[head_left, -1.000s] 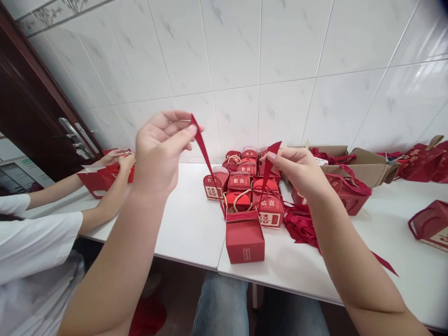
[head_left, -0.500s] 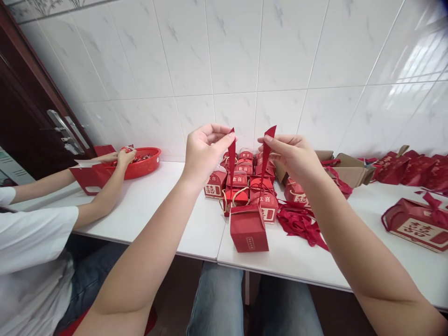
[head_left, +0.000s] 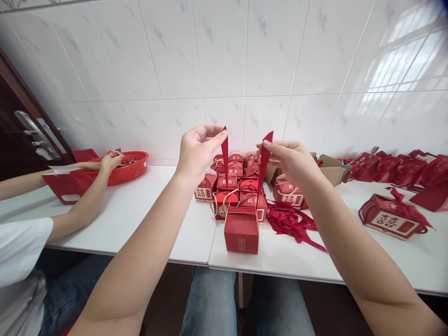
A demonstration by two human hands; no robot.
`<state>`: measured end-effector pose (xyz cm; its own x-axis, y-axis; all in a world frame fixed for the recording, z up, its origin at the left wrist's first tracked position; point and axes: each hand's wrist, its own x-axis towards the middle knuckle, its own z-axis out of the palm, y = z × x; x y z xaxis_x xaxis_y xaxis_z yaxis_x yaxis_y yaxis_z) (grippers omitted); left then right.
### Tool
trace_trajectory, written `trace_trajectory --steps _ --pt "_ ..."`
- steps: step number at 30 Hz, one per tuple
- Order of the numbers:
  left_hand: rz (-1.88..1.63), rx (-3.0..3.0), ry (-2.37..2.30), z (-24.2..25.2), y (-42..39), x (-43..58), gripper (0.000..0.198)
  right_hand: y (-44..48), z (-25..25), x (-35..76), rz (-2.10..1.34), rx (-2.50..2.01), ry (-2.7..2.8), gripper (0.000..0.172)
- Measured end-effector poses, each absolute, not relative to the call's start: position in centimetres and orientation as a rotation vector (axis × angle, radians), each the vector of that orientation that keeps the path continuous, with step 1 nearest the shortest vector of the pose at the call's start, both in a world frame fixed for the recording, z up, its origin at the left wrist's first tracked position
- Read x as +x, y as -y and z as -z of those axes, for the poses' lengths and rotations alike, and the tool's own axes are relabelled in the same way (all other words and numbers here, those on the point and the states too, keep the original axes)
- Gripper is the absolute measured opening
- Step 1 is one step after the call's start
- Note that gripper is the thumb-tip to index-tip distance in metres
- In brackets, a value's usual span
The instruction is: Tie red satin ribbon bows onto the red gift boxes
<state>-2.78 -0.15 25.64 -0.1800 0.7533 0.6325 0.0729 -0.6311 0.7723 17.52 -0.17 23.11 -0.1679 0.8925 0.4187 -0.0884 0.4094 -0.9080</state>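
Observation:
My left hand (head_left: pixel 201 151) pinches one end of a red ribbon (head_left: pixel 225 156) between thumb and fingers. The other end, by its look the same ribbon, is pinched in my right hand (head_left: pixel 287 156). Both strands run taut down to a small red gift box (head_left: pixel 241 233) at the table's front edge; where they meet the box is partly hidden. Just behind it stand several red boxes (head_left: pixel 229 184) with gold cord handles. A heap of loose red ribbons (head_left: pixel 290 221) lies right of the gift box, under my right forearm.
On the right sits a red box with a ribbon bow (head_left: pixel 394 217). Several red bags (head_left: pixel 388 168) and an open cardboard carton (head_left: pixel 332 170) line the wall. At left, a co-worker's hands (head_left: pixel 110 161) are at a red basin (head_left: pixel 131 175) beside a red open box (head_left: pixel 66 184).
My view has turned slightly right, so everything appears shifted left. Both hands keep the ribbon ends raised. The co-worker's hand remains by the basin.

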Motion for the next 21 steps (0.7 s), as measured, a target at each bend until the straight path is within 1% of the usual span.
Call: trace_trajectory --steps 5,10,21 --pt "-1.848 1.531 -0.902 -25.2 0.4 -3.4 0.019 0.3 -22.1 17.8 -1.038 -0.700 1.439 0.025" --pt "-1.769 1.484 -0.821 -24.9 1.0 -2.9 0.023 0.2 -21.5 17.7 -1.129 -0.625 1.358 0.022" --pt "-1.738 1.460 -0.775 -24.4 1.5 -1.9 0.023 0.7 -21.8 18.4 -1.113 -0.640 1.335 0.027"
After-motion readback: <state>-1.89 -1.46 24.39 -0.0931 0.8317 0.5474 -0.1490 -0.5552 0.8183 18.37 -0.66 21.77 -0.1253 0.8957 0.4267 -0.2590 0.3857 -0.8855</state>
